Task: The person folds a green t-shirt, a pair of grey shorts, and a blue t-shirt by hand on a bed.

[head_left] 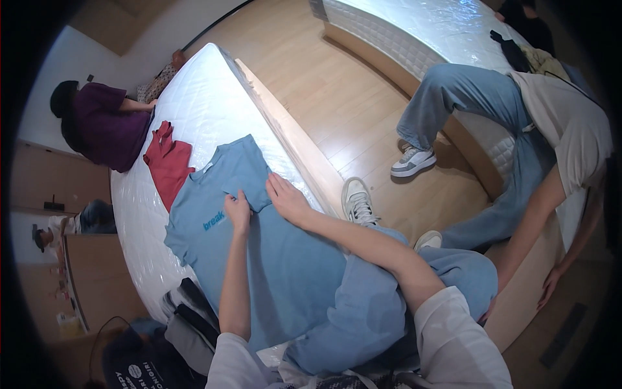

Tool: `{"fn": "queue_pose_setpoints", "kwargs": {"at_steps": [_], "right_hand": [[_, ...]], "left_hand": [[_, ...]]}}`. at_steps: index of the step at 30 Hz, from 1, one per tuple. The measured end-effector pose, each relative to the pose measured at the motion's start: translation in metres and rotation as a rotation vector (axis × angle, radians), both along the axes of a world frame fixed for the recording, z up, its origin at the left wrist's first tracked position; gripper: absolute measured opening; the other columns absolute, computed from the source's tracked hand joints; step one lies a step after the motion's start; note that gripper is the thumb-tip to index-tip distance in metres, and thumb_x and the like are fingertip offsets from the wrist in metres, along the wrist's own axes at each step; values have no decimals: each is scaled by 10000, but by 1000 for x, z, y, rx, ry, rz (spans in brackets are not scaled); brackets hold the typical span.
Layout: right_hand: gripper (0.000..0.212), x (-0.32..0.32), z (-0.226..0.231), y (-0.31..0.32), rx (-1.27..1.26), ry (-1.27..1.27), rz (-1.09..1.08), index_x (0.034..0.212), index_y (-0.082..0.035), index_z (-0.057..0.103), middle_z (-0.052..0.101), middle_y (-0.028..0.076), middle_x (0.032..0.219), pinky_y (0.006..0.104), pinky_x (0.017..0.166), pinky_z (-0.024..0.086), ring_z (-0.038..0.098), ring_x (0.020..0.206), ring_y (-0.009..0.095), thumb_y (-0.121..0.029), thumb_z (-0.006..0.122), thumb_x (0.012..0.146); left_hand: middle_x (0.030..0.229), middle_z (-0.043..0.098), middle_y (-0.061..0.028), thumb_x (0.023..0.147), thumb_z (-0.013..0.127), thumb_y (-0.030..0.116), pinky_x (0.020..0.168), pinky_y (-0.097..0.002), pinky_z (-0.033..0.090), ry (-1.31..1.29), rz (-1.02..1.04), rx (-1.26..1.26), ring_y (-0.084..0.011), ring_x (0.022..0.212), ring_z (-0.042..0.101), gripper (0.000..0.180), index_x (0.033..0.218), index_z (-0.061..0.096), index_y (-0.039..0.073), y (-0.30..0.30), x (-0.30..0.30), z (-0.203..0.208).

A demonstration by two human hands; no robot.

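Note:
A blue T-shirt [278, 272] with lettering on its chest lies spread over a plastic-wrapped mattress [146, 253], its collar pointing away from me. My left hand [238, 211] is closed on a small fold of the shirt's chest, beside the lettering. To its right, my right hand [288, 200] rests on the shirt near the right sleeve, fingers stretched out and pressed lightly against the fabric. Beyond the shirt's left shoulder lies a crumpled red garment [170, 165].
Dark and grey folded clothes [188, 324] are piled at the lower left. Close on my right a person in jeans [466, 97] sits on a second mattress [389, 39], leaning down. Another person in purple [97, 123] is at the far left edge. Wooden floor [285, 71] runs between the beds.

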State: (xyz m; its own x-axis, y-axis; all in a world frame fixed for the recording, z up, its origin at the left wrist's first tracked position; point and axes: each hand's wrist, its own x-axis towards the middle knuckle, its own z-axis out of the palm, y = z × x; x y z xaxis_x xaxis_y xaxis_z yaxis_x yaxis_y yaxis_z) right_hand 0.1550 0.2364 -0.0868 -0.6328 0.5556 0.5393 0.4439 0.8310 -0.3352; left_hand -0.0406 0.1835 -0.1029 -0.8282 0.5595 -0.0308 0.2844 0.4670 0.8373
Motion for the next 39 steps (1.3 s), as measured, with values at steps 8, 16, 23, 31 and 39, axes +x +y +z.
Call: {"fn": "queue_pose_setpoints", "kwargs": {"at_steps": [8, 16, 23, 31, 39], "right_hand": [[458, 25, -18, 8, -19, -39, -11, 1239, 126, 461, 454, 261, 1342, 380, 1064, 364, 425, 1288, 346, -70, 475, 825], [451, 15, -29, 13, 39, -98, -35, 1210, 132, 491, 461, 266, 1335, 396, 1072, 347, 428, 1286, 348, -109, 475, 829], [525, 11, -27, 6, 33, -565, -110, 1364, 71, 406, 342, 224, 1467, 436, 1092, 284, 312, 1372, 331, -186, 445, 908], [600, 10, -7, -16, 66, -919, -119, 1450, 24, 272, 173, 185, 1549, 439, 1123, 215, 167, 1431, 325, -216, 454, 931], [552, -7, -48, -30, 28, -634, -171, 1398, 18, 355, 300, 187, 1494, 432, 1064, 342, 292, 1387, 292, -133, 470, 880]], "left_hand": [[860, 598, -203, 891, 575, 177, 651, -418, 523, -112, -21, -209, -306, 722, 622, 410, 1143, 450, -121, 4, 41, 21], [1346, 443, -259, 899, 535, 189, 1037, -454, 336, 830, -427, -56, -419, 1252, 403, 499, 1319, 423, -56, 71, 52, 52], [1508, 290, -172, 972, 396, 310, 1132, -476, 167, 866, -722, -192, -368, 1409, 207, 575, 1436, 295, -13, 120, 33, -15], [1513, 272, -181, 997, 338, 331, 1145, -445, 155, 868, -642, -167, -322, 1416, 216, 577, 1451, 260, -16, 127, -9, -22], [1512, 280, -164, 984, 356, 345, 1127, -538, 150, 946, -412, -455, -339, 1409, 218, 570, 1450, 286, 26, -17, -78, -19]]}}
